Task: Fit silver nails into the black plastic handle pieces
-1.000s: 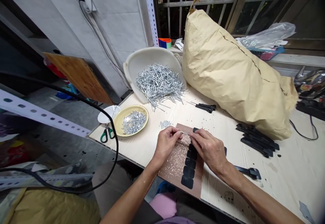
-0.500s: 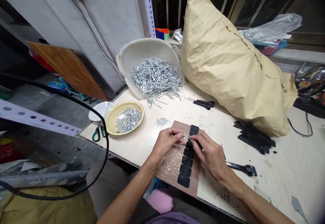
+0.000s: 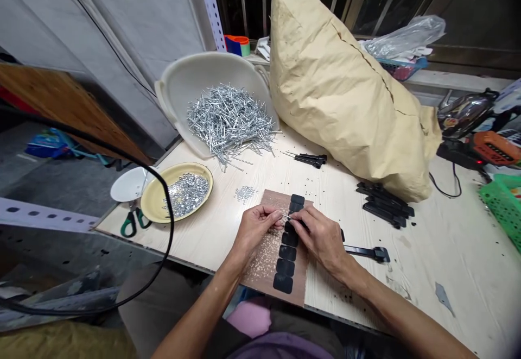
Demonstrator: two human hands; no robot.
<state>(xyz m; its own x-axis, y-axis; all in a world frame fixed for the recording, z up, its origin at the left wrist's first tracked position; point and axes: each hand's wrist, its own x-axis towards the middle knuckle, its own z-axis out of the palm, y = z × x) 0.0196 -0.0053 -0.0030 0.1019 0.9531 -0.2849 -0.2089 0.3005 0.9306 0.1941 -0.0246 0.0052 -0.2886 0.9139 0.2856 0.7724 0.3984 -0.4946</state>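
Observation:
Over a brown board [image 3: 264, 200], my left hand [image 3: 253, 231] pinches a thin metal pin [image 3: 286, 216] between thumb and fingertips. My right hand [image 3: 321, 237] has its fingers closed at the pin's other end; the fingertips hide most of it. Beneath the hands runs a row of black rounded pads [image 3: 285, 266] stuck on the board, with pale crumbs [image 3: 260, 261] scattered beside it. A black strap-like part with a square end [image 3: 378, 254] lies just right of my right hand. Small shiny bits [image 3: 245, 193] form a little pile beyond my left hand.
A tilted white basin [image 3: 175, 82] spills many metal pins [image 3: 232, 120]. Left of me are a yellow dish [image 3: 152, 196] of small metal pieces, a white plate [image 3: 126, 185] and green-handled scissors [image 3: 129, 224]. A big paper sack [image 3: 342, 87] and black parts [image 3: 382, 204] lie beyond. A black cable [image 3: 169, 239] hangs at left.
The camera view has swung to the right, so everything sits further left in the picture. Both hands keep their pinch over the board, with the pin still between them.

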